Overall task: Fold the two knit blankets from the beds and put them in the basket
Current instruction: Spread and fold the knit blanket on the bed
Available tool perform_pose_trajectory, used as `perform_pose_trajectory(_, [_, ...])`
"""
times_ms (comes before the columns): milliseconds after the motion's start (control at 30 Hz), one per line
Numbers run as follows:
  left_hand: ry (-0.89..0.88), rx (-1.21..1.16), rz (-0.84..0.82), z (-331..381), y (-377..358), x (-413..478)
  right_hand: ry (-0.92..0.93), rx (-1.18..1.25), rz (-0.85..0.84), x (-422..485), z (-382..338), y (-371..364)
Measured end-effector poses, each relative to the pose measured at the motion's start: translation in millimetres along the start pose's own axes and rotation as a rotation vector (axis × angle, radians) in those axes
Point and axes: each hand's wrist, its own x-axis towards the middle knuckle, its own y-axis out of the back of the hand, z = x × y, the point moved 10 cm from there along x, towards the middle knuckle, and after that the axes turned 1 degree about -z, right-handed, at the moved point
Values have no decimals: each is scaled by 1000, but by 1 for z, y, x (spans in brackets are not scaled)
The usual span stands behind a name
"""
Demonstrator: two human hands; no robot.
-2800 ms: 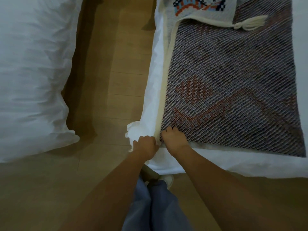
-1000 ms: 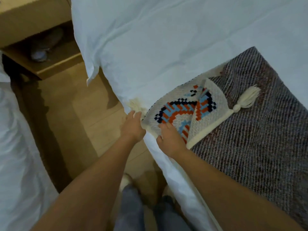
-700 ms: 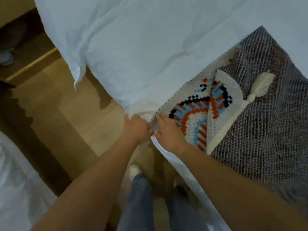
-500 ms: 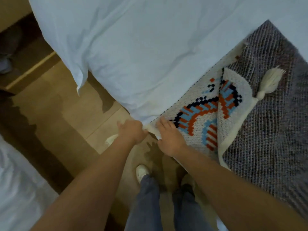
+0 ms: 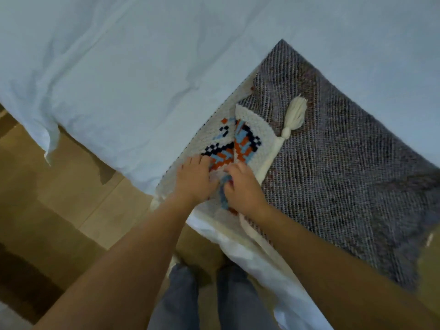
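Observation:
A knit blanket [image 5: 338, 167] lies on the white bed [image 5: 147, 67], its grey-brown back facing up. One corner is turned over, showing the cream face with an orange, blue and black pattern [image 5: 242, 141] and a cream tassel [image 5: 294, 116]. My left hand [image 5: 194, 178] presses on the patterned part near the bed's edge. My right hand [image 5: 242, 188] sits beside it, fingers pinching a bunch of the cream knit. The two hands nearly touch. No basket is in view.
A wooden floor [image 5: 59, 210] runs along the bed's left side. My legs in blue jeans [image 5: 202, 301] stand at the bed's edge. A white sheet edge [image 5: 250, 260] hangs below the blanket.
My hands have moved from the blanket's edge at the bedside up onto the patterned corner, and the right hand has bunched the knit. The view has shifted over the bed.

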Motion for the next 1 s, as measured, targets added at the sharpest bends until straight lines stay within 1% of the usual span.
perform_pose_trajectory(100, [-17, 8, -106, 48, -24, 11, -149, 8, 136, 0, 55, 45])
perform_pose_trajectory(167, [16, 90, -154, 70, -44, 15, -295, 73, 138, 2, 95, 58])
perform_pose_trajectory(200, [30, 131, -146, 79, -51, 18, -349, 148, 95, 4, 109, 58])
perform_pose_trajectory(267, [36, 202, -89, 97, -59, 25, -401, 319, -6, 10, 125, 52])
perform_pose_trajectory(367, [86, 277, -44, 109, -67, 36, -422, 393, -73, 20, 132, 46])
perform_pose_trajectory(433, [164, 335, -35, 105, -65, 38, -457, 473, -48, 26, 134, 45])
perform_pose_trajectory(500, [163, 364, 0, 104, -57, 38, -573, 707, 31, 30, 140, 41])
perform_pose_trajectory(533, [147, 332, 31, 104, -51, 37, -659, 841, 67, 30, 142, 38])
perform_pose_trajectory(567, [140, 251, 76, 101, -43, 34, -729, 947, 101, 29, 142, 35])
perform_pose_trajectory(600, [152, 136, 139, 96, -34, 29, -760, 993, 121, 30, 141, 33])
perform_pose_trajectory(633, [180, 17, 205, 88, -26, 21, -741, 970, 126, 33, 136, 34])
perform_pose_trajectory(733, [309, -245, 367, 53, -15, -14, -529, 770, 65, 48, 97, 34])
perform_pose_trajectory(767, [384, -318, 406, 37, -16, -29, -452, 703, 32, 53, 79, 29])
perform_pose_trajectory(833, [606, -458, 485, -3, -20, -63, -294, 550, -77, 58, 37, 8])
perform_pose_trajectory(900, [798, -542, 497, -34, -31, -90, -147, 352, -188, 52, -5, -17])
perform_pose_trajectory(1000, [897, -637, 434, -57, -50, -111, -3, 166, -260, 37, -51, -57])
